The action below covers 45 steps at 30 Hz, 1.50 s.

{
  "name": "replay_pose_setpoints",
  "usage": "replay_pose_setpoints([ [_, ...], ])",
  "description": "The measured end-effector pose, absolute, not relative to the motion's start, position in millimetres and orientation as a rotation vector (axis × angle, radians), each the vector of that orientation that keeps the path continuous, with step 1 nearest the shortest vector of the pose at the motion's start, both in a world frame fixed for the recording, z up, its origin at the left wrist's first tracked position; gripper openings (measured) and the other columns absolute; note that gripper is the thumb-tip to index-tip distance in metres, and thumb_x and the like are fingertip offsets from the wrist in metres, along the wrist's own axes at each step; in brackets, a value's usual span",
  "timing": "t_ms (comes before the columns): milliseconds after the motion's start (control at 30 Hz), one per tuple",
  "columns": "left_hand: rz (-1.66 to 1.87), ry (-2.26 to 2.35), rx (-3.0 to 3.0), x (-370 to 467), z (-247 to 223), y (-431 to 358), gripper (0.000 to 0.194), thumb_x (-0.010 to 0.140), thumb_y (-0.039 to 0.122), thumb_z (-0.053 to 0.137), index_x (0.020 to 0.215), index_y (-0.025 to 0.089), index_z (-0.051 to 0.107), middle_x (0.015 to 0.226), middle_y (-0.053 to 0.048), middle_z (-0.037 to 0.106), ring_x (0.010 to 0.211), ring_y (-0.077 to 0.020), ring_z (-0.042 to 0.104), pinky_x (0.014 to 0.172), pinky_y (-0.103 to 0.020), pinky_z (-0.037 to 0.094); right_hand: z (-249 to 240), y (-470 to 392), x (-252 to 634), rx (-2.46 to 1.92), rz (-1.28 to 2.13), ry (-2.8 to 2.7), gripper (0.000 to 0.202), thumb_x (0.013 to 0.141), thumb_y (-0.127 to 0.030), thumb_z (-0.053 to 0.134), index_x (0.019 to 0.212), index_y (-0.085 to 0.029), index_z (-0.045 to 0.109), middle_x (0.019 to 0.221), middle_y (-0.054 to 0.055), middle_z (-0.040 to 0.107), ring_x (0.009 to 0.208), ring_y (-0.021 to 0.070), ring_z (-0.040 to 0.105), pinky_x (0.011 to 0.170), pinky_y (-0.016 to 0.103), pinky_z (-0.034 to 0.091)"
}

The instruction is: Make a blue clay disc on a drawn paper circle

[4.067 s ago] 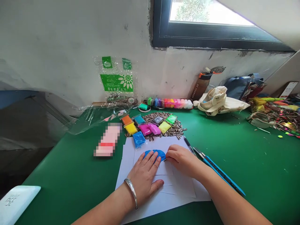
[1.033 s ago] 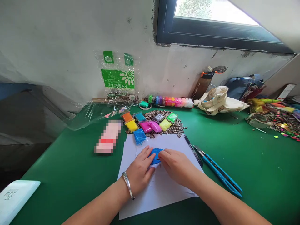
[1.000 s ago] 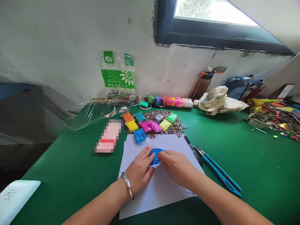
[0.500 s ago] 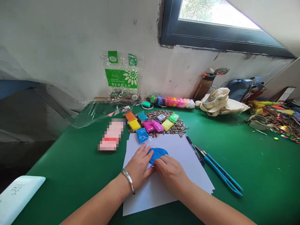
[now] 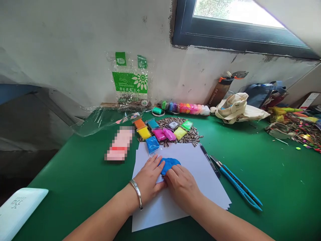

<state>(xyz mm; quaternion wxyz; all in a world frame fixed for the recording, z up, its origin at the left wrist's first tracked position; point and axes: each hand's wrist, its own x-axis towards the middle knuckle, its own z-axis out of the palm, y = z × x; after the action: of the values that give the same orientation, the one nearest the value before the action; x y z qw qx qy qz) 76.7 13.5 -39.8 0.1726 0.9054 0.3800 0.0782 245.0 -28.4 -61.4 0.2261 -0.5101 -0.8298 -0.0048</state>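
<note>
A flattened piece of blue clay (image 5: pixel 171 163) lies on a stack of white paper (image 5: pixel 150 216), nearer the far edge of the sheets than the near one. The left hand (image 5: pixel 149 173) is spread out flat, its fingertips on the left edge of the clay and its thumb pointing toward the right hand (image 5: pixel 182 184). That one is curled, fingertips at the clay's near edge beside a small dark bit; whether it grips anything I cannot tell. A packet of blue (image 5: pixel 152 144) overlaps the paper's far edge near the left corner, and beyond it a pile of striped seeds (image 5: pixel 173 122) carries more coloured packets (image 5: pixel 159 134). A pen (image 5: pixel 210 161) lies along the paper's right edge, with a blue-handled tool (image 5: pixel 242 188) just beside it, slanting toward the near right corner of the green tabletop (image 5: pixel 85 180). A white device (image 5: pixel 23 207) sits at the tabletop's left edge, toward the near corner.
</note>
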Motion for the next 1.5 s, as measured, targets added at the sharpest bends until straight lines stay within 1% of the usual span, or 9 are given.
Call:
replay_pose_setpoints([
  [167, 0.176, 1.063, 2.561, 75, -38, 11, 0.061, 0.08, 0.03, 0.061, 0.133, 0.006, 0.043, 0.142, -0.02, 0.037, 0.134, -0.0341, 0.027, 0.108, -0.052, 0.03, -62, -26, 246, -1.405, -0.007, -2.278, 0.021, 0.087, -0.012, 0.045, 0.067, -0.019, 0.049, 0.066, 0.002, 0.051, 0.063, 0.0165, 0.043, 0.058, 0.03, 0.029],
  [367, 0.33, 1.061, 2.593, 66, -54, 8, 0.067, 0.078, 0.029, 0.063, 0.138, 0.014, 0.037, 0.147, -0.015, 0.031, 0.136, -0.0307, 0.024, 0.108, -0.05, 0.03, -64, -22, 250, -1.411, 0.026, -2.263, 0.019, 0.087, -0.013, 0.045, 0.069, -0.019, 0.05, 0.067, 0.002, 0.052, 0.063, 0.0164, 0.044, 0.057, 0.029, 0.029],
  [467, 0.396, 1.048, 2.597, 59, -59, 5, 0.065, 0.08, 0.028, 0.06, 0.139, 0.016, 0.035, 0.148, -0.014, 0.029, 0.136, -0.0294, 0.025, 0.107, -0.048, 0.033, -64, -21, 251, -1.387, 0.074, -2.25, 0.019, 0.088, -0.016, 0.046, 0.07, -0.019, 0.05, 0.067, 0.001, 0.053, 0.063, 0.0159, 0.045, 0.058, 0.028, 0.029],
  [733, 0.412, 1.056, 2.667, 50, -58, -2, 0.063, 0.083, 0.026, 0.058, 0.14, 0.018, 0.034, 0.147, -0.012, 0.032, 0.135, -0.0284, 0.027, 0.106, -0.048, 0.035, -60, -23, 246, -1.38, 0.124, -2.294, 0.015, 0.085, -0.015, 0.05, 0.071, -0.019, 0.052, 0.069, 0.001, 0.055, 0.065, 0.0162, 0.047, 0.06, 0.028, 0.03],
  [1033, 0.313, 1.026, 2.844, 49, -45, -8, 0.054, 0.085, 0.033, 0.057, 0.134, 0.012, 0.044, 0.139, -0.017, 0.043, 0.131, -0.0326, 0.034, 0.101, -0.048, 0.042, -61, -20, 248, -1.39, 0.219, -2.231, 0.018, 0.086, -0.017, 0.049, 0.069, -0.019, 0.051, 0.068, 0.001, 0.056, 0.065, 0.0155, 0.048, 0.06, 0.027, 0.032],
  [1200, 0.354, 1.0, 2.921, 50, -48, -9, 0.049, 0.087, 0.034, 0.054, 0.13, 0.011, 0.049, 0.135, -0.018, 0.048, 0.128, -0.0339, 0.038, 0.1, -0.05, 0.042, -60, -19, 248, -1.381, 0.283, -2.192, 0.018, 0.086, -0.016, 0.048, 0.068, -0.019, 0.052, 0.068, 0.002, 0.055, 0.065, 0.0156, 0.048, 0.059, 0.027, 0.033],
  [1300, 0.362, 1.02, 2.908, 50, -48, -10, 0.049, 0.089, 0.035, 0.051, 0.132, 0.011, 0.047, 0.137, -0.018, 0.045, 0.13, -0.0338, 0.037, 0.1, -0.05, 0.042, -57, -18, 253, -1.339, 0.419, -2.096, 0.015, 0.085, -0.015, 0.048, 0.072, -0.018, 0.054, 0.069, 0.001, 0.055, 0.065, 0.0145, 0.049, 0.059, 0.025, 0.035],
  [1433, 0.336, 1.047, 2.864, 50, -48, -13, 0.056, 0.089, 0.035, 0.051, 0.139, 0.015, 0.036, 0.142, -0.017, 0.04, 0.131, -0.0336, 0.034, 0.101, -0.05, 0.041, -53, -11, 266, -1.329, 0.545, -1.944, 0.012, 0.085, -0.02, 0.051, 0.075, -0.018, 0.056, 0.067, 0.001, 0.055, 0.064, 0.0135, 0.05, 0.058, 0.024, 0.037],
  [1500, 0.366, 1.044, 2.858, 49, -50, -14, 0.054, 0.089, 0.035, 0.051, 0.139, 0.017, 0.038, 0.143, -0.016, 0.038, 0.132, -0.0341, 0.032, 0.101, -0.051, 0.04, -53, -7, 271, -1.348, 0.584, -1.88, 0.012, 0.085, -0.022, 0.051, 0.075, -0.018, 0.056, 0.067, 0.0, 0.056, 0.063, 0.0131, 0.051, 0.058, 0.024, 0.037],
])
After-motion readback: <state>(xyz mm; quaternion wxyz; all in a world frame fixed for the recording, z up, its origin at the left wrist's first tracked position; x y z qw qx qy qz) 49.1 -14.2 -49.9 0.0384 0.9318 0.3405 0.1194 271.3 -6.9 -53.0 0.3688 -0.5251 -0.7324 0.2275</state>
